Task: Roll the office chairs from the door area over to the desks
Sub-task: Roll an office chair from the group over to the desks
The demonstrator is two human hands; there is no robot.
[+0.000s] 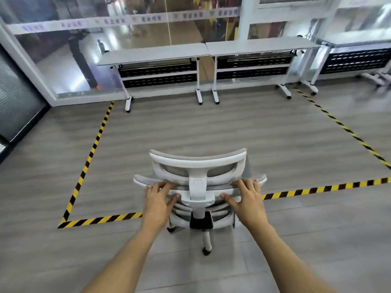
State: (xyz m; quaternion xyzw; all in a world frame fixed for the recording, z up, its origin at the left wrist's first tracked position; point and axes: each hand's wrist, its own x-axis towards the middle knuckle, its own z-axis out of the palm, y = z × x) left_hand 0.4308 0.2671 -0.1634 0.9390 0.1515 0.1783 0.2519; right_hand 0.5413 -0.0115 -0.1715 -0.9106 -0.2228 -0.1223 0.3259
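Here both hands (left [158,199], right [245,197]) grip the chair [197,166] backrest.

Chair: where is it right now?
Head view, bottom centre: the chair straddles the near floor tape, both hands on its back, facing the two desks along the glass wall.

- Left hand [157,199]: bare, no glove, ring or watch visible.
- Right hand [248,199]: bare likewise.
- Both forearms uncovered to the frame's bottom edge; no sleeves show.
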